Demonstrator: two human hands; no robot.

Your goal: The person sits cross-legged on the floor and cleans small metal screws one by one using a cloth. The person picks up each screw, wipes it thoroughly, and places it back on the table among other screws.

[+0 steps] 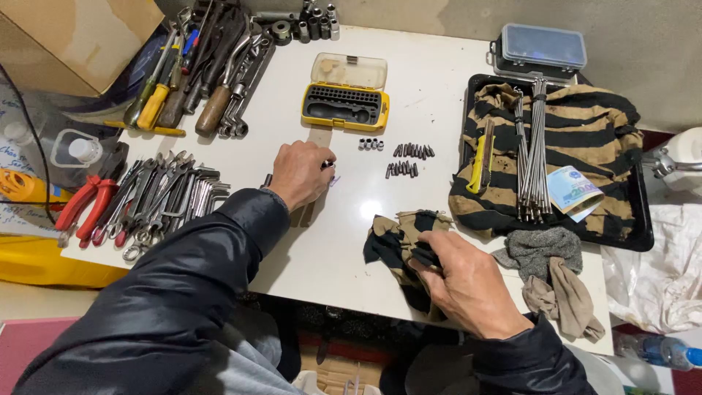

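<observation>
Mostly hidden small tool (327, 164) in left hand (300, 174) grip, right hand (468, 281) clamped on striped rag (398, 238).

Table centre (365, 197) open btwn wrenches (164, 197) & tray (643, 238); bits (409, 161) block far side.

On the counter (439, 102): bit case (345, 93) at twelve o'clock, loose bits (409, 159) just before it toward one. Tray (559, 157) at three, holding cloth (585, 124) under rods (534, 150). Wrenches (164, 197) at nine, pliers (84, 208) outside them; screwdrivers (183, 80) at eleven. Left hand (300, 174) at centre, closed on a small tool. Right hand (468, 281) at five, gripping rag (398, 241); gloves (548, 271) just right of it.
</observation>
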